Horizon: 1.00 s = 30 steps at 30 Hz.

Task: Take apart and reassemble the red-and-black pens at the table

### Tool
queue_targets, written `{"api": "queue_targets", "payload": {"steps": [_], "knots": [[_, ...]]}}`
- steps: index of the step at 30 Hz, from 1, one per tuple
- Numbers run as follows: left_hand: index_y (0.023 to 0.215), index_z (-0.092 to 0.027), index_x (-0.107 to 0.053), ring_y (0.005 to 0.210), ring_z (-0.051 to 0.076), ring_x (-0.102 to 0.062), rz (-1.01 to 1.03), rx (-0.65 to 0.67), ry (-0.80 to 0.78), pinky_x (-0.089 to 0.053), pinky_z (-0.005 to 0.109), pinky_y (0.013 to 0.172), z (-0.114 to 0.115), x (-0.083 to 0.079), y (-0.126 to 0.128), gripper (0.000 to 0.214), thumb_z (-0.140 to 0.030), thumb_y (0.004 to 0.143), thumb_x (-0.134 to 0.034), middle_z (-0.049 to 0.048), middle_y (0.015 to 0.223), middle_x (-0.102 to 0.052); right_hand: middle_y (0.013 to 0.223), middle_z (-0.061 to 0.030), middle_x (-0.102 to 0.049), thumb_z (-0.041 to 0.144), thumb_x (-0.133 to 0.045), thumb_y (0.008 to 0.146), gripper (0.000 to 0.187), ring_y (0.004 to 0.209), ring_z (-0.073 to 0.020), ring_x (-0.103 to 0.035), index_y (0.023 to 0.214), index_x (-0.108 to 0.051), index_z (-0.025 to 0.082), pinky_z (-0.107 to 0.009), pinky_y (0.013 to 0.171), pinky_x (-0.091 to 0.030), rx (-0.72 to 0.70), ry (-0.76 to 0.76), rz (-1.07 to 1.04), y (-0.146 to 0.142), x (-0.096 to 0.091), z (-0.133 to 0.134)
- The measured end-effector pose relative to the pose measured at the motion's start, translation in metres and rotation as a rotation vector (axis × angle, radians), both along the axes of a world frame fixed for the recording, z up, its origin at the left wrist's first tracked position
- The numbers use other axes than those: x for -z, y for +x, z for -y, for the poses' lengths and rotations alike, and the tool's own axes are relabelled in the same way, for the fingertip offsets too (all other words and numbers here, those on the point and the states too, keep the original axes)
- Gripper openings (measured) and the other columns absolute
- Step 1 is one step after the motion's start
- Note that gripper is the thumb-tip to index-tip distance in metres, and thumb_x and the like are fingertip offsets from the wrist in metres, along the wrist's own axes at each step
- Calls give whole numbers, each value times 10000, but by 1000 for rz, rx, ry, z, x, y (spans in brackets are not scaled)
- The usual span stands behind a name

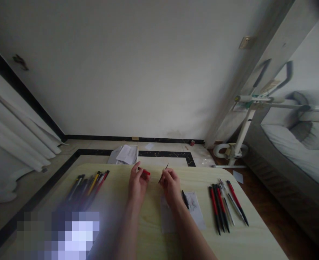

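My left hand (138, 183) is closed around a short red pen part (146, 172) with a dark end, above the far middle of the table. To its right, my right hand (171, 185) pinches a thin dark stick (167, 167), which looks like a pen refill and is held slanted. The two pieces are apart. A black pen part (185, 199) lies beside my right wrist on a white sheet of paper (199, 216) covered with dark scribbles. My right forearm hides some of that sheet.
Several red-and-black and clear pens (221, 207) lie at the table's right. Several mixed pens (93, 184) lie at the left, partly blurred. Beyond the wooden table (154, 224), papers (126, 154) lie on the floor. White exercise equipment (243, 133) stands at the right.
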<state>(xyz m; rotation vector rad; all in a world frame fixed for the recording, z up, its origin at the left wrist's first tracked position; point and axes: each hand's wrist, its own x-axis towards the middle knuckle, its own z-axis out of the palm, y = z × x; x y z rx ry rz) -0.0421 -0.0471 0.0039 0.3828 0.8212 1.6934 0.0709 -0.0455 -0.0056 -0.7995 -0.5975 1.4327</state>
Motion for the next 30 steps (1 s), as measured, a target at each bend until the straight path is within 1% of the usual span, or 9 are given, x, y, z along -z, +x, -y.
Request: {"api": "queue_targets", "payload": {"steps": [3, 6, 9, 14, 19, 25, 30], "knots": [[981, -191, -552, 542, 90, -548, -130, -99, -19, -410, 200, 532, -2, 2, 1, 379, -245, 627, -677, -36, 601, -576, 476, 76, -440, 328, -660, 681, 226, 407, -61, -416, 696, -484, 187, -181, 415, -339, 19, 0, -17, 4, -3, 0], [898, -161, -567, 520, 83, -533, -198, -123, -31, -402, 197, 517, -4, 8, 1, 310, -280, 631, -673, -33, 599, -574, 513, 64, -472, 324, -665, 683, 231, 449, -70, -453, 694, -478, 190, -195, 455, -379, 34, 29, -15, 5, -6, 1], [849, -150, -563, 505, 82, -520, -236, -156, -60, -396, 197, 500, -6, 12, 2, 290, -302, 628, -674, -31, 591, -567, 544, 52, -511, 303, -651, 712, 214, 510, -78, -505, 688, -472, 187, -206, 521, -421, 33, 56, -32, 4, -8, 2], [842, -153, -548, 509, 85, -524, -273, -197, -74, -409, 207, 500, -8, 16, 2, 299, -318, 627, -672, -23, 636, -569, 647, 23, -583, 293, -680, 689, 241, 607, -98, -582, 683, -466, 181, -228, 586, -476, 63, 41, -107, 5, -8, 1], [847, -152, -549, 492, 94, -523, -371, -212, -78, -406, 208, 479, -8, 17, 2, 299, -348, 647, -654, -16, 614, -565, 720, -1, -613, 344, -690, 669, 273, 644, -125, -619, 729, -476, 184, -254, 593, -512, 89, -4, -90, 6, -6, -1], [852, -150, -555, 494, 98, -518, -428, -198, -70, -418, 211, 487, -6, 16, 3, 285, -355, 671, -638, -10, 595, -561, 704, -7, -618, 324, -690, 674, 252, 663, -130, -626, 719, -490, 178, -259, 610, -520, 97, 10, -64, 6, -5, -1], [861, -154, -556, 490, 91, -511, -405, -231, -78, -401, 200, 474, -7, 17, 2, 294, -362, 670, -638, -9, 616, -567, 705, -13, -625, 313, -696, 667, 243, 642, -131, -627, 716, -505, 172, -262, 598, -518, 126, -5, -35, 8, -5, -1]]}}
